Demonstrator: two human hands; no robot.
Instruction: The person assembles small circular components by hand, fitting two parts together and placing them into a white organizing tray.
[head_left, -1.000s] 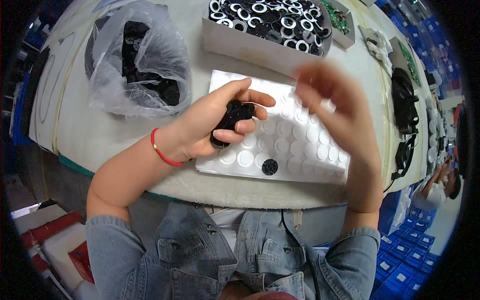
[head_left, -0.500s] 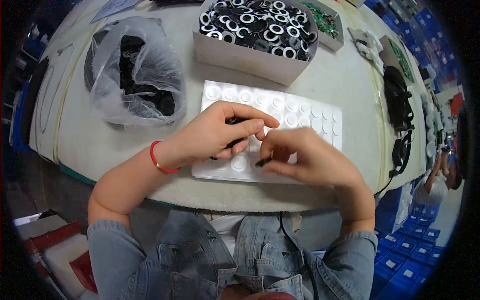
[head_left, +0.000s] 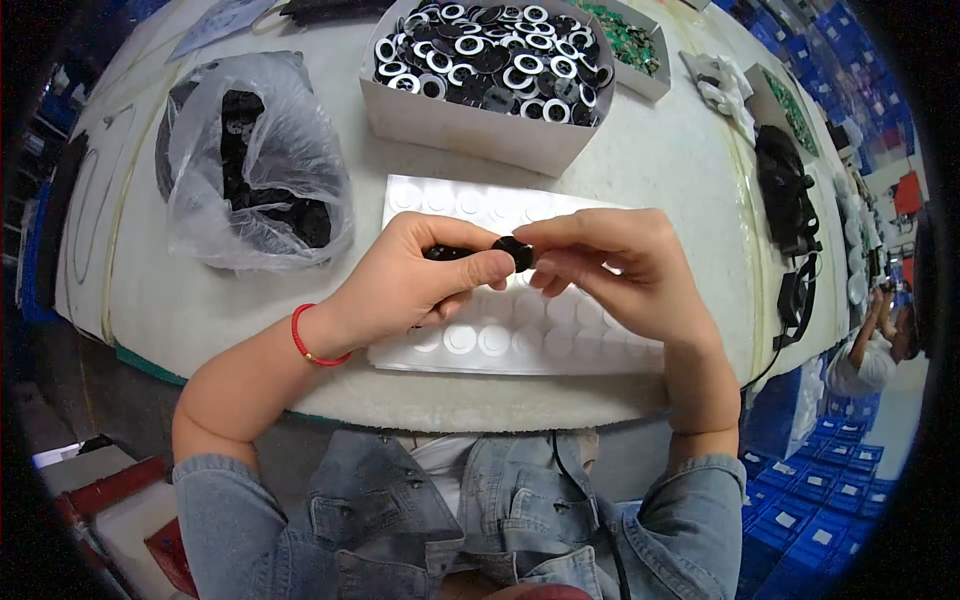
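Observation:
Over the sheet of round white stickers, my two hands meet. My left hand is closed around some small black parts, mostly hidden in the palm. A round black disc stands tilted between its thumb and forefinger. From the other side, my right hand pinches the same disc at its edge with the fingertips. Beyond the sheet stands a white box, heaped with black discs bearing white rings.
A clear plastic bag of black parts lies at the left. Boxes of green circuit boards stand at the back and right. A black strapped item lies along the right edge. Blue bins and another person are beyond the table.
My right hand has risen from low over the sheet with a small black piece and come to my left hand's fingertips. A black disc now shows between both hands. The view has shifted slightly.

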